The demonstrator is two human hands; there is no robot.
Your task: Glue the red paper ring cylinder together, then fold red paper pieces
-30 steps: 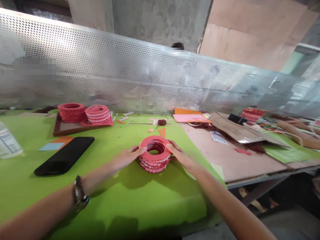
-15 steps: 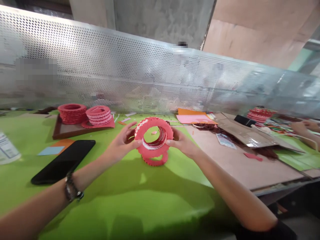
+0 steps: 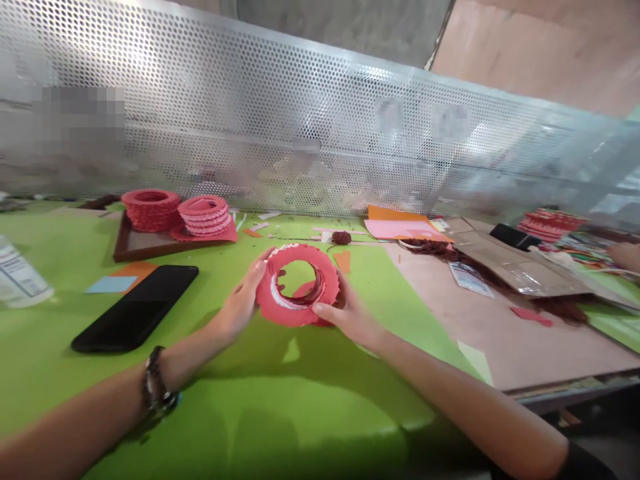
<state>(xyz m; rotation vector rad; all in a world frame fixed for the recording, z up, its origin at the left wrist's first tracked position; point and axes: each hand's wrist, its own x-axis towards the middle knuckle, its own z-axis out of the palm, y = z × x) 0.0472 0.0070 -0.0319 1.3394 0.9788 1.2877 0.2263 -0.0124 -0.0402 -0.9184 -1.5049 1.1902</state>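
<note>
Between my two hands is a stack of red paper rings with scalloped edges, tilted so that its round opening faces me. White edging shows inside the opening. My left hand grips the stack's left side, with fingertips curled behind it. On the right side, my right hand presses its thumb on the front face, while its other fingers are mostly hidden behind. Green table shows through the hole.
On a brown tray at the back left stand a red ring stack and a pink ring stack. A black phone and a white bottle lie left. Flattened cardboard is right; a perforated metal screen runs behind.
The ring stack has turned and tilted in my hands; the lower ring hanging beneath it has swung up behind. The view has shifted, showing a dark red yarn bundle behind the stack.
</note>
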